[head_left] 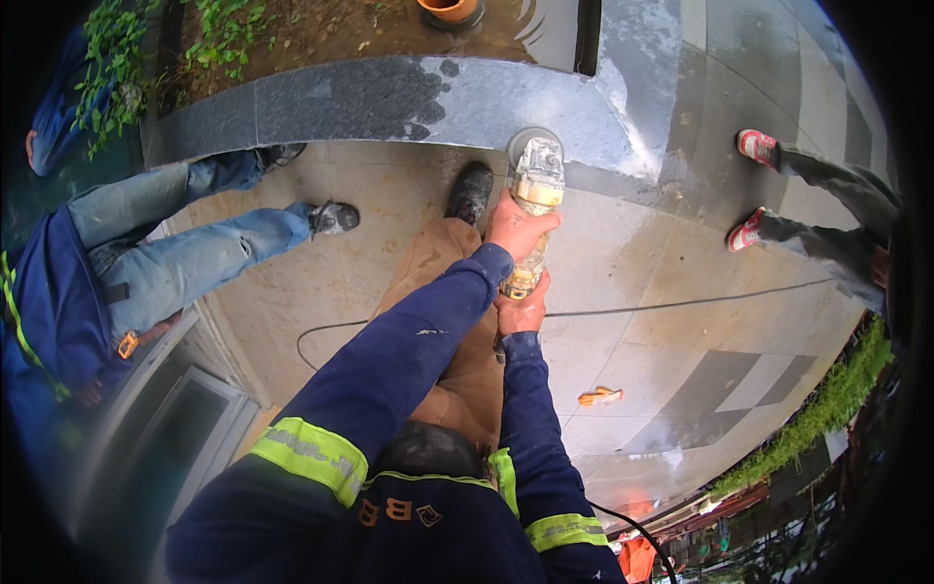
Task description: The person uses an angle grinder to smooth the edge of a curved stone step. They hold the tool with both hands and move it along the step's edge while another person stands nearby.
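A dusty, yellowish angle grinder (530,255) is held out in front of me, its round disc (535,142) at the inner edge of the grey stone curb (341,102). Whether the disc spins, I cannot tell. My left hand (519,227) wraps round the front of the tool's body, just behind its head. Closer to me, my right hand (525,308) grips the rear end of the grinder. Part of the curb looks dark and wet, while the stretch by the disc is paler.
A black cable (681,307) crosses the tiled floor (623,350). Orange gloves (600,396) lie to my right. One person in jeans (204,248) is at left; another in red shoes (747,230) stands at right. Beyond the curb are a planting bed (321,37) and an orange pipe (449,9).
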Demonstrator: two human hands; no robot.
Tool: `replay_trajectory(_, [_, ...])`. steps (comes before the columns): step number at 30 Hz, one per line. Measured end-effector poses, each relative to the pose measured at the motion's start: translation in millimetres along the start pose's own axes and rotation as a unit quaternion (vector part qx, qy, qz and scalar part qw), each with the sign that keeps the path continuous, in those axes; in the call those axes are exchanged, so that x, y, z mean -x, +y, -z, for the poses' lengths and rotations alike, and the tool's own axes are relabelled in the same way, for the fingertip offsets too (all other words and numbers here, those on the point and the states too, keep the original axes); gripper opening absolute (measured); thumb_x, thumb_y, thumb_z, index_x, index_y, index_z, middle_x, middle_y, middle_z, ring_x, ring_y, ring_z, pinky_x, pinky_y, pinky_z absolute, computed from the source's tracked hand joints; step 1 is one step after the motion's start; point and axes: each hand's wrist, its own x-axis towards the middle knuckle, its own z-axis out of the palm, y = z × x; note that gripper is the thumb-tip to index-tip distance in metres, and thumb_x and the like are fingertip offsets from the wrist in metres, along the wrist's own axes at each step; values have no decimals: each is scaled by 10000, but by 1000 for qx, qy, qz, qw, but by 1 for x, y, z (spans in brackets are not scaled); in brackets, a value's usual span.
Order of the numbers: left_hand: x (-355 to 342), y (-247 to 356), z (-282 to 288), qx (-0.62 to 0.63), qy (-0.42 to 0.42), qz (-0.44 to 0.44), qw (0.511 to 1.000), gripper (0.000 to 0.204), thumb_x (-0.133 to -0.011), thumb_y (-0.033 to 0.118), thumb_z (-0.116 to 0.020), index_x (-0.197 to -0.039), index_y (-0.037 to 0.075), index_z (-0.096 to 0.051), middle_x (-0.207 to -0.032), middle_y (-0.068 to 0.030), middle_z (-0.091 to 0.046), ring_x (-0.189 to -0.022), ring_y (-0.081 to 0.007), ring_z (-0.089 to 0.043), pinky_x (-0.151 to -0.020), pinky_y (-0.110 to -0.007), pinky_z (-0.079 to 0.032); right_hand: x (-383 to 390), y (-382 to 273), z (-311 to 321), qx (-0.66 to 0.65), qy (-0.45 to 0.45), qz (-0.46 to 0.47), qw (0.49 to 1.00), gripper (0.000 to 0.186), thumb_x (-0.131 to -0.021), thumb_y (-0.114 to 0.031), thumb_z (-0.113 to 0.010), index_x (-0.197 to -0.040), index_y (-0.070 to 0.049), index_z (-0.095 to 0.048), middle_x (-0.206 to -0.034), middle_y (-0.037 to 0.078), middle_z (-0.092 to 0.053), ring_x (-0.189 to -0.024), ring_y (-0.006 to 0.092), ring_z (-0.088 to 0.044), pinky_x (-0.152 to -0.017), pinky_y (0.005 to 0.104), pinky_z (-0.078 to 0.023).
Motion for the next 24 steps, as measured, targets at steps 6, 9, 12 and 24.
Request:
replay_trajectory(6, [12,-19,4,36,-12,-1,999,529,-692,213,-841,-1089,-14,-575,-1012,-121,-684,-903,-184,-657,-821,-334,-523,18,6,2,17,-14,-9,1000,859,-631,-58,-729,-1393,-129,-339,-1048,226,-667,-1010,409,-648,-885,431,-507])
replay_trajectory(9, [9,-16,16,40,5,7,999,484,-709,170,-832,-1080,-14,-581,-1016,-107,-687,-883,-165,-660,-797,-325,-535,15,-4,-3,34,-34,-5,999,855,-622,-40,-733,-1380,-137,-348,-1039,237,-666,-1008,423,-640,-880,446,-509])
replay_trajectory(12, [4,24,22,49,-7,3,999,495,-701,212,-841,-1060,-17,-588,-998,-111,-688,-880,-174,-661,-796,-329,-532,0,-16,-2,63,-40,-13,997,855,-619,-35,-733,-1375,-144,-348,-1045,251,-659,-1010,447,-626,-869,469,-504])
replay_trajectory(24, [7,-10,6,68,-18,9,997,479,-703,190,-834,-1067,-9,-595,-988,-96,-691,-864,-165,-660,-787,-320,-530,15,-8,4,49,-10,-16,999,899,-614,-34,-727,-1407,-140,-317,-1040,260,-661,-990,459,-630,-865,466,-507])
